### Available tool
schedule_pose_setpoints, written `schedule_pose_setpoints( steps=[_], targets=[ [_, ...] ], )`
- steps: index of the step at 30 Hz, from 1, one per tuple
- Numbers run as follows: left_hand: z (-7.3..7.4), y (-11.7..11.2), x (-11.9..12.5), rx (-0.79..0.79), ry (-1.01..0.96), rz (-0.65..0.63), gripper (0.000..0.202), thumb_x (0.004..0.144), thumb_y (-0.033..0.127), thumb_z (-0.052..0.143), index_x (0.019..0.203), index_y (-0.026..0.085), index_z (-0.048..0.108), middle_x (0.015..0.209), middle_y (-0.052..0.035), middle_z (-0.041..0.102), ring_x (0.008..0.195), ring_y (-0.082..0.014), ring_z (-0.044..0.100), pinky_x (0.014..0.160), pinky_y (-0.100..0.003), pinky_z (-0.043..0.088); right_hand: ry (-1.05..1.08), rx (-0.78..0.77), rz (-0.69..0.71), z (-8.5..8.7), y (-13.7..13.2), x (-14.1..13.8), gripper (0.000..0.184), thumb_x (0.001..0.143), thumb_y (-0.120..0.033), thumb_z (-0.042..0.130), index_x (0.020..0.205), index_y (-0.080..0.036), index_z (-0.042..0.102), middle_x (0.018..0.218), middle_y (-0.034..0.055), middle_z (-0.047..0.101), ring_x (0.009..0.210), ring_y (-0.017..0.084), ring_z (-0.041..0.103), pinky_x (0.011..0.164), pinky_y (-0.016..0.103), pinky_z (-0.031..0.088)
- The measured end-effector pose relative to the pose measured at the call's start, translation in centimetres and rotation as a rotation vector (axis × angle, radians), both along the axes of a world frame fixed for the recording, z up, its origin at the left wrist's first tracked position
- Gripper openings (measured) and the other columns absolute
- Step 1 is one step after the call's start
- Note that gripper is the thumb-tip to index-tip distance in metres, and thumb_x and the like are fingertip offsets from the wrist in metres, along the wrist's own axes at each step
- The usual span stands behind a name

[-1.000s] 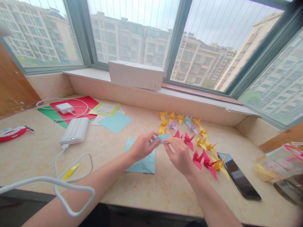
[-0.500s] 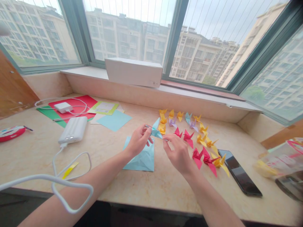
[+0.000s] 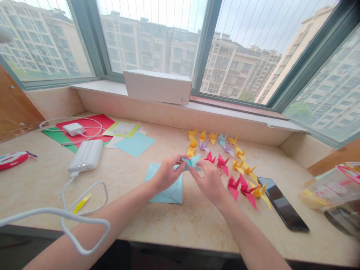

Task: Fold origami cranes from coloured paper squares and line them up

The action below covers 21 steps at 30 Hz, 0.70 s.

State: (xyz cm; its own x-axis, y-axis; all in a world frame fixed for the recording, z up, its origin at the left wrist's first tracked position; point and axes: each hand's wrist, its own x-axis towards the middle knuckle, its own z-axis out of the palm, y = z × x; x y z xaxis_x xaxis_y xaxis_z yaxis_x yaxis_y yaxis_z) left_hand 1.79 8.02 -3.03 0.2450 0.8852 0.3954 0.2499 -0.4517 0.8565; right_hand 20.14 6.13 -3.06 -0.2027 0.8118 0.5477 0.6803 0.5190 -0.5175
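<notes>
A light blue paper crane (image 3: pixel 192 161) is pinched between both hands, above the counter. My left hand (image 3: pixel 170 170) is closed on its left side, and my right hand (image 3: pixel 209 180) grips its right side with thumb and fingers. Under the left hand lies a creased light blue paper sheet (image 3: pixel 168 190), partly hidden by that hand. Beyond the right hand stand finished cranes in rows: several yellow ones (image 3: pixel 239 165), red ones (image 3: pixel 223 163), two lilac ones (image 3: pixel 228 149) and a blue one (image 3: pixel 222 140).
At left lie a white power bank (image 3: pixel 86 155) with a looping cable (image 3: pixel 84 213), a white charger (image 3: pixel 73 129) and coloured paper sheets (image 3: pixel 135 144). A black phone (image 3: pixel 284 204) and a plastic bag (image 3: pixel 332 185) are at right. A white box (image 3: pixel 157 87) rests on the sill.
The blue crane has turned in my hands and moved slightly right. My left hand has shifted right and my right hand has come closer round the crane.
</notes>
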Motion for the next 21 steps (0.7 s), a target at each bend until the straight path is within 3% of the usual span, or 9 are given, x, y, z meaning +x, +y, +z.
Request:
schedule_pose_setpoints(
  steps=[6,10,15,21],
  targets=[
    [-0.1,0.0,0.0,-0.036,-0.082,-0.041,0.026,0.089,0.031,0.058,0.11,0.018,0.065,0.105,-0.0061,0.073,0.09,-0.0182,0.069,0.082,-0.029,0.054,0.021,0.02,0.051,0.2,0.0,-0.1,0.023,0.097,-0.035,0.051,0.093,-0.021,0.068,0.093,0.0077,0.072,0.091,0.023,0.065,0.081,0.034,0.047],
    [0.3,0.1,-0.1,-0.195,-0.286,-0.117,0.031,0.087,0.035,0.063,0.11,0.015,0.064,0.106,-0.0094,0.073,0.09,-0.0178,0.068,0.078,-0.027,0.052,0.049,0.047,0.077,0.6,-0.1,0.0,0.024,0.097,-0.03,0.051,0.081,-0.02,0.066,0.084,0.0057,0.069,0.081,0.02,0.063,0.075,0.031,0.044],
    [1.1,0.1,0.0,-0.412,-0.441,-0.152,0.038,0.081,0.037,0.07,0.111,0.014,0.064,0.089,-0.0066,0.075,0.077,-0.0157,0.067,0.07,-0.026,0.049,0.219,-0.002,0.169,0.9,-0.6,0.0,0.025,0.096,-0.027,0.052,0.076,-0.019,0.065,0.078,0.0035,0.064,0.074,0.017,0.058,0.068,0.028,0.044],
    [1.3,0.2,-0.2,-0.567,-0.512,-0.212,0.037,0.077,0.034,0.072,0.109,0.017,0.064,0.082,-0.0031,0.072,0.075,-0.0157,0.067,0.067,-0.025,0.049,0.381,-0.076,0.335,0.7,-0.7,-0.3,0.018,0.095,-0.025,0.055,0.099,-0.025,0.073,0.093,0.0041,0.067,0.085,0.018,0.061,0.076,0.028,0.048]
  ],
)
